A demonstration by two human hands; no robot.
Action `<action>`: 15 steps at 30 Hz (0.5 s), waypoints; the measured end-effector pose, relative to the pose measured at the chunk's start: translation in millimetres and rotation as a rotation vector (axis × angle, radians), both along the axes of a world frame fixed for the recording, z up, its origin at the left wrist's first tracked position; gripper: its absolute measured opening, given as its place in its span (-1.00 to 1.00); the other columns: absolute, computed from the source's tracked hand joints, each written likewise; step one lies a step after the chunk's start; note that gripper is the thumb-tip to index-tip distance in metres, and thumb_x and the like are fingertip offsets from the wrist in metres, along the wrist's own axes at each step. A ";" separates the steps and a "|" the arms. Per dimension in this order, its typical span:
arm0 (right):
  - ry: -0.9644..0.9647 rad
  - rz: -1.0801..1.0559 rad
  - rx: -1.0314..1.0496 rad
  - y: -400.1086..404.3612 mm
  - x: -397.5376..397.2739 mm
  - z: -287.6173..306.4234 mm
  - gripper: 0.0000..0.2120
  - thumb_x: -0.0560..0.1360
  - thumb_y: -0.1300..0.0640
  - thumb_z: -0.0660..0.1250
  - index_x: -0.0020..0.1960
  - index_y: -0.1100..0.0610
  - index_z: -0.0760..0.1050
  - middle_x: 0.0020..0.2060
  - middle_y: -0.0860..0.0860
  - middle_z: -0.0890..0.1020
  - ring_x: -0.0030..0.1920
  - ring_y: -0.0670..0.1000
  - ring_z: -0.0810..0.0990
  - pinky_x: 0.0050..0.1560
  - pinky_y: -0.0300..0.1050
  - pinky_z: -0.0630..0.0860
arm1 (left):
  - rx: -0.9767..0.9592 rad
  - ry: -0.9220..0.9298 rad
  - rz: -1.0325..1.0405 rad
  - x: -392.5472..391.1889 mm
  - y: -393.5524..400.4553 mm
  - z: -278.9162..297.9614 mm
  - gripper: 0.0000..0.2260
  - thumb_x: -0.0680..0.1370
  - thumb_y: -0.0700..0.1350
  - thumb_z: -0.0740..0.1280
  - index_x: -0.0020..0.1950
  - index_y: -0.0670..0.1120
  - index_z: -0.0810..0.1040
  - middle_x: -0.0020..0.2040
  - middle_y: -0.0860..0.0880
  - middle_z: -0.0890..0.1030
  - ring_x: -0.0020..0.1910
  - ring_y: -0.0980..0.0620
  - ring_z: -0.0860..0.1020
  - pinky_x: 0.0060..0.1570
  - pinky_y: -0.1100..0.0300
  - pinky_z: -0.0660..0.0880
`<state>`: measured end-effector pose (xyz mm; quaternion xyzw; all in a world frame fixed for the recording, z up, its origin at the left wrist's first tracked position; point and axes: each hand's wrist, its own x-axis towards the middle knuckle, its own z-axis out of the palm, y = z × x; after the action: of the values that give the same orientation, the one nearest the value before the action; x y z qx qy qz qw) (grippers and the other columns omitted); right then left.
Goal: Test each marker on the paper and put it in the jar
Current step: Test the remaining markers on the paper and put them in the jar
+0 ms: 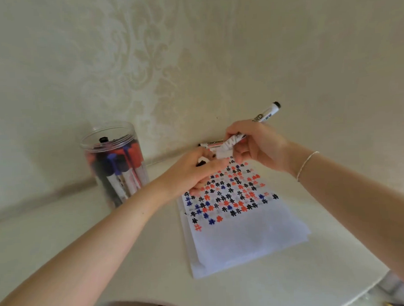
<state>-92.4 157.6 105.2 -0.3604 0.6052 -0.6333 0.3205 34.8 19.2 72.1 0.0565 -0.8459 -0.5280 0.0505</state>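
Observation:
My right hand (257, 145) holds a white whiteboard marker (267, 111) above the far end of the paper, its black end pointing up and to the right. My left hand (192, 174) is closed on the marker's black cap (201, 162) close to the marker's lower end. The white paper (241, 239) lies on the table, its far half covered in black, red and blue hash marks. A clear plastic jar (114, 166) stands to the left with several markers inside. Another marker (211, 143) lies by the wall behind my hands.
The cream table (108, 261) meets a patterned wall (169, 61) right behind the jar and paper. The table's curved front edge runs along the bottom, and its right edge drops away at the lower right.

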 end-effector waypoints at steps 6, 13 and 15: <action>-0.120 -0.334 -0.020 3.1 26.2 -28.1 -0.80 0.54 0.09 0.32 -0.11 0.23 0.50 -0.25 0.13 0.56 -0.40 0.04 0.55 -0.34 -0.15 0.58 | -0.432 0.008 0.207 30.1 -20.0 -43.9 -0.78 0.57 0.08 0.27 0.01 -0.06 0.46 -0.35 0.09 0.41 -0.42 0.16 0.33 -0.38 0.30 0.25; -0.036 -0.371 0.054 -26.9 73.4 -74.3 -0.81 0.41 0.31 0.44 -0.26 0.19 0.44 -0.39 0.09 0.54 -0.45 -0.01 0.47 -0.36 -0.20 0.50 | -0.664 0.019 0.086 51.5 -28.4 -82.2 -0.88 0.58 0.07 0.23 -0.06 0.05 0.42 -0.36 0.03 0.52 -0.41 0.07 0.46 -0.36 0.17 0.36; -0.011 -0.427 0.062 -32.5 80.8 -86.0 -0.79 0.44 0.32 0.38 -0.27 0.19 0.37 -0.44 0.12 0.48 -0.55 -0.01 0.39 -0.50 -0.19 0.40 | -0.721 0.039 0.039 53.9 -29.7 -84.1 -0.85 0.55 0.12 0.25 -0.01 0.08 0.38 -0.41 0.05 0.48 -0.43 0.12 0.45 -0.41 0.22 0.31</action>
<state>-11.6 125.1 19.3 -0.2105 0.6853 -0.6699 0.1933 88.7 -10.6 -12.0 0.0411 -0.9754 -0.1956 0.0932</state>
